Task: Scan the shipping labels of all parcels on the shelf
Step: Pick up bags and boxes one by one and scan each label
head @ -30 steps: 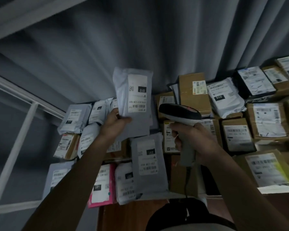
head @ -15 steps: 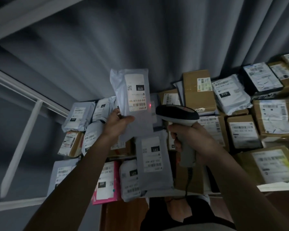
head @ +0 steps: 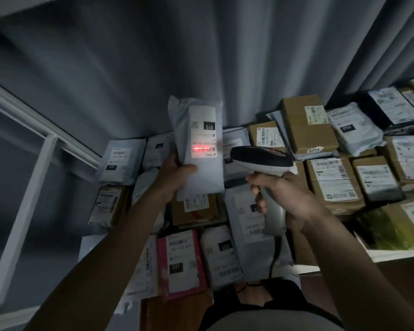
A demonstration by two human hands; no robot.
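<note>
Parcel-strewn shelf, grey curtain behind, left hand gripping mailer, right hand clutching scanner

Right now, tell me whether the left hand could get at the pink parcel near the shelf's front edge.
Probably not yet: the left hand grips the grey parcel under the scanner's beam. The pink parcel itself lies uncovered.

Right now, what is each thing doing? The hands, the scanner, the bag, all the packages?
Left hand: grips the white bag, holding it upright.
White bag: lifted, label facing the scanner.
Label: lit by a red scan line.
Right hand: grips the scanner handle.
Scanner: aimed at the label, beam on.
Other parcels: lying on the shelf.
</note>
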